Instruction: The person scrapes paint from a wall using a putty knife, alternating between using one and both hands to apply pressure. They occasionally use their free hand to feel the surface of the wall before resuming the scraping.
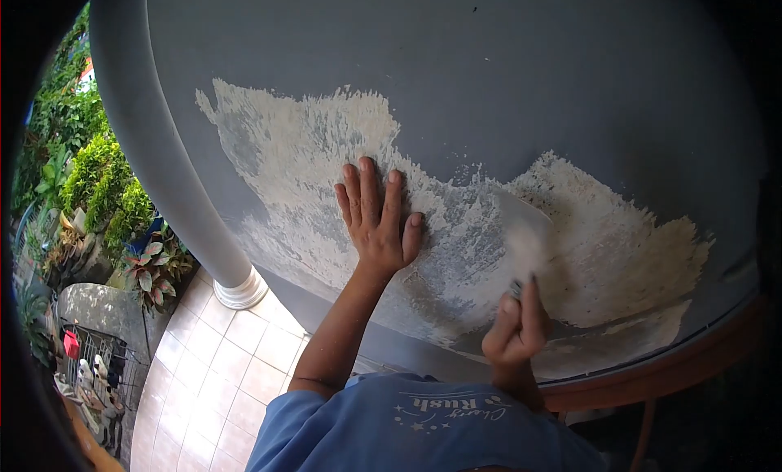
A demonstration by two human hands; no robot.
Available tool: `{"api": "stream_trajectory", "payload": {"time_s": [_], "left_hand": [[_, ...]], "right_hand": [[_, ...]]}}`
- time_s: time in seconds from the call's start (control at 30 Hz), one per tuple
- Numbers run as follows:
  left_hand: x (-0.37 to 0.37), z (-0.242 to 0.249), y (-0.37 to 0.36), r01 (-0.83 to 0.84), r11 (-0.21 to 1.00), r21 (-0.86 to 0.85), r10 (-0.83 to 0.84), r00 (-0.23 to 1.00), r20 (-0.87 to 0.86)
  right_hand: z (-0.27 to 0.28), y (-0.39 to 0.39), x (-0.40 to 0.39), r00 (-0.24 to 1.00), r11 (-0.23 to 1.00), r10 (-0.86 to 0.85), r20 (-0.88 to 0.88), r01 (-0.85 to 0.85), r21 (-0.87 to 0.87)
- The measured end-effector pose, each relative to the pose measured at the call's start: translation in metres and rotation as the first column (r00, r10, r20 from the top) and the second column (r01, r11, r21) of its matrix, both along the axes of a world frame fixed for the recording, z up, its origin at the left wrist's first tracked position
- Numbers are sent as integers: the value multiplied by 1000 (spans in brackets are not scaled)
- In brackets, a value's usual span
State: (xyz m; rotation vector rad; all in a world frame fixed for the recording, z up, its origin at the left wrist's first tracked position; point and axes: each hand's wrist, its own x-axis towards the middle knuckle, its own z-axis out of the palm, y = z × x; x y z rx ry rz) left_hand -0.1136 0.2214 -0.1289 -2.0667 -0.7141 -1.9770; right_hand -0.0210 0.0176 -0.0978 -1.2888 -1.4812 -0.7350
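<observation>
My left hand [377, 223] lies flat with its fingers spread on a rough, pale patch [309, 146] of the grey wall [326, 32]. To the right, my right hand [518, 325] is closed around the handle of a scraper [528, 234]. Its wide blade, blurred, lies over the pale patch, and I cannot make out whether its edge touches the wall. The patch has ragged edges, with grey paint around it.
A round grey column [183, 154] with a white base stands at the left, on a tiled floor [213, 354]. Beyond it are green plants [102, 175] and a wire rack [102, 374]. A reddish-brown curved edge [676, 366] runs along the lower right.
</observation>
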Motion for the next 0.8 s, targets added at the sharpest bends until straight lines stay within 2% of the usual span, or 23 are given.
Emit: {"api": "stream_trajectory", "payload": {"time_s": [0.07, 0.1, 0.2, 0.23, 0.33, 0.37, 0.47, 0.6, 0.63, 0.73, 0.8], "left_hand": [[1, -1, -1, 4, 1000, 0, -4, 1000, -2], [2, -2, -2, 7, 1000, -5, -7, 1000, -1], [2, -2, -1, 2, 1000, -6, -2, 1000, 0], [2, -2, 0, -1, 1000, -1, 1, 1000, -2], [4, -2, -1, 31, 999, -14, -30, 999, 43], [5, -2, -1, 44, 999, -23, -42, 997, 71], [4, -1, -3, 46, 999, -27, -44, 997, 66], [1, -2, 0, 4, 1000, 9, -4, 1000, -17], [1, -2, -1, 5, 1000, 4, -5, 1000, -15], [2, -3, 0, 1, 1000, 7, -1, 1000, -13], [1, -4, 0, -5, 1000, 11, 6, 1000, -17]], "right_hand": [[-12, -7, 7, 1000, 998, 23, 9, -24, 50], [-1, 4, 5, 982, 989, -139, 126, 131, 70], [12, 6, -6, 991, 993, -113, 69, 115, -34], [12, 3, -8, 1000, 1000, -27, 5, 27, 1], [7, -4, -7, 991, 997, 11, 133, -1, -75], [0, 9, -4, 979, 994, -90, 182, 100, -48], [1, 14, -10, 998, 993, -51, 36, 54, -104], [-6, 5, -3, 997, 998, 40, 72, -44, 49], [-1, 12, -1, 985, 999, -47, 163, 51, -19], [11, 11, -11, 1000, 989, 2, 7, -1, -148], [10, 3, -9, 999, 997, 38, 18, -37, -72]]}}
